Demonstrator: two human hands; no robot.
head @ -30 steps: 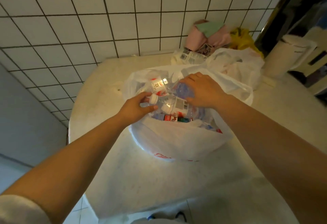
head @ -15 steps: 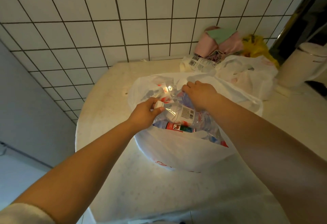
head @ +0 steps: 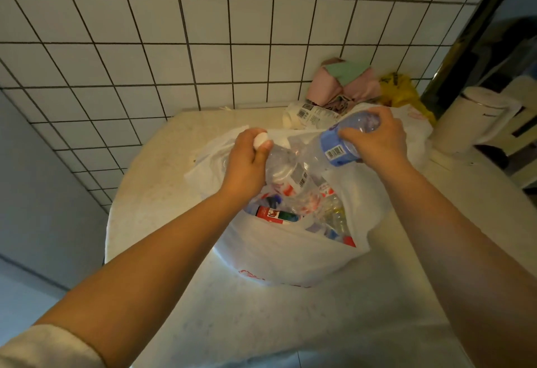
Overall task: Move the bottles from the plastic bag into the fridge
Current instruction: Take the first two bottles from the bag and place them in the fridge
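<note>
Head view: crinkly white plastic bag (head: pixel 290 254) on speckled counter (head: pixel 261 318), full of clear ribbed bottles. Left hand (head: pixel 247 164) gripping white-capped bottle (head: pixel 286 170) by the neck, cap up-left. Right hand (head: pixel 377 141) clasping blue-labelled bottle (head: pixel 340 146), base up-right, above bag.

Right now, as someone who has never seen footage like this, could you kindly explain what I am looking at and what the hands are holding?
There is no machine here: a person wears a camera on the head, looking down at their own bare arms. The left hand grips a clear bottle with a white cap near its neck. The right hand grips a bottle with a blue label. Both are raised above a white plastic bag that holds more bottles and sits on a pale counter by a tiled wall. A white kettle stands on the right.
</note>
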